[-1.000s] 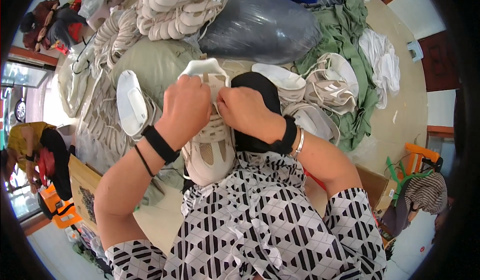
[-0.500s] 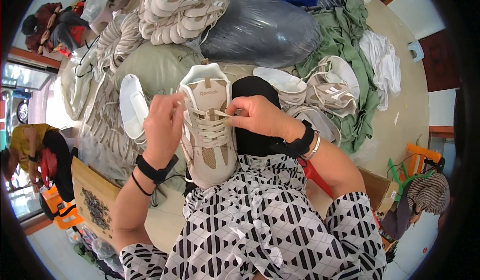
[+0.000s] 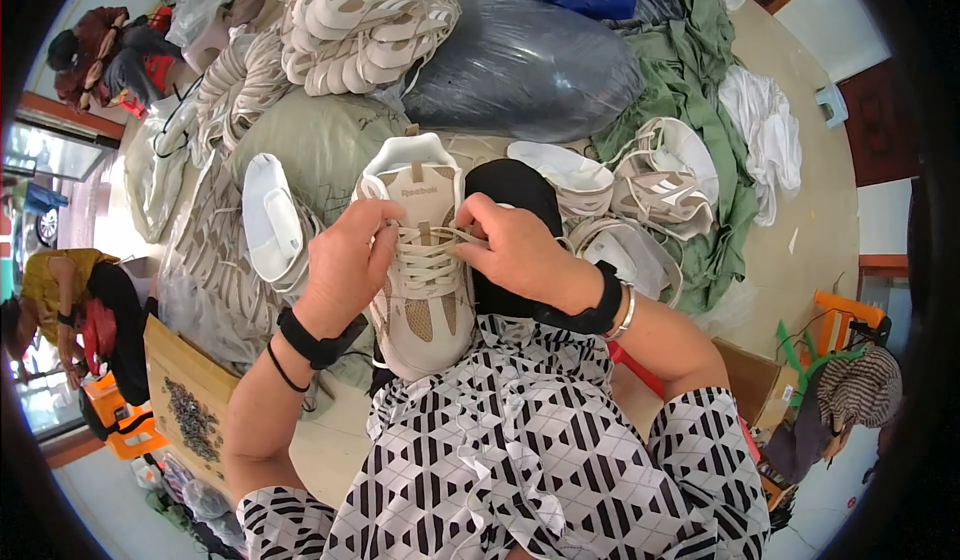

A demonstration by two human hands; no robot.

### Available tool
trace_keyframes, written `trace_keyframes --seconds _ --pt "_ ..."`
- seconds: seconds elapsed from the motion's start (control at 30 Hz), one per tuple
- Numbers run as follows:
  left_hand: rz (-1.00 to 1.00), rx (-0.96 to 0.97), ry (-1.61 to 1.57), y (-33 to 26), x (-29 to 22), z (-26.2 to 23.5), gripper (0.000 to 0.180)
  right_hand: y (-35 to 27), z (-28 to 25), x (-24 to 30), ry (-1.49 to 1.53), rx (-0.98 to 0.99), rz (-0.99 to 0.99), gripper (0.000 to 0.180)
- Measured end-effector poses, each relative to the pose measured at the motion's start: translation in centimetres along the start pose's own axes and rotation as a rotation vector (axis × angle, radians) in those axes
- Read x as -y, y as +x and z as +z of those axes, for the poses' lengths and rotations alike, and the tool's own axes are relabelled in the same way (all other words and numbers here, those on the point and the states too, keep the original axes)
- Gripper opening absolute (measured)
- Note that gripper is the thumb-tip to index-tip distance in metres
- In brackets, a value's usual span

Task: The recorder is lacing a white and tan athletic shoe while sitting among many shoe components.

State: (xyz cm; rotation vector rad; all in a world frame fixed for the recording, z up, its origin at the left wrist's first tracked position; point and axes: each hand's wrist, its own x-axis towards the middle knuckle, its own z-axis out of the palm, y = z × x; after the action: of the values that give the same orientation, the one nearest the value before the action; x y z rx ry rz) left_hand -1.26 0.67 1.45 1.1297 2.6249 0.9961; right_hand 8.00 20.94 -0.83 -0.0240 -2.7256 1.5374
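A beige and white sneaker rests on my lap with its tongue pointing away from me. My left hand pinches the cream lace on the shoe's left side near the upper eyelets. My right hand grips the same lace on the right side, fingers closed over it. A black cloth item lies under my right hand beside the shoe.
Piles of white shoe uppers and soles lie ahead, with a dark plastic sack, green cloth and more sneakers to the right. A cardboard box of small metal parts stands at lower left. People sit at the left and right edges.
My hands have come off the shoe's top and moved apart to each side, uncovering the laces. They now hold the lace at the upper eyelets.
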Motion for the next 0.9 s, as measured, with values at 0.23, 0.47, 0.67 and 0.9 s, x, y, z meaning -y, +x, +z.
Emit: trace_keyframes --seconds 0.23,0.47,0.67,0.9 --pt "-0.034 0.073 0.285 1.7 -1.2 0.3 0.011 2.1 1.4 -0.5 -0.188 -0.093 -0.18 0.013" --pt "-0.125 0.037 0.188 1.7 -0.2 0.9 0.011 2.3 1.4 0.1 0.549 0.353 0.372 0.017" --pt "-0.302 0.083 -0.364 0.6 0.4 -0.5 0.009 1.3 -0.4 0.1 0.18 0.217 0.253 0.019" --pt "-0.279 -0.09 -0.067 -0.6 0.6 0.2 0.009 -1.6 0.4 -0.2 -0.277 0.175 -0.115 0.022"
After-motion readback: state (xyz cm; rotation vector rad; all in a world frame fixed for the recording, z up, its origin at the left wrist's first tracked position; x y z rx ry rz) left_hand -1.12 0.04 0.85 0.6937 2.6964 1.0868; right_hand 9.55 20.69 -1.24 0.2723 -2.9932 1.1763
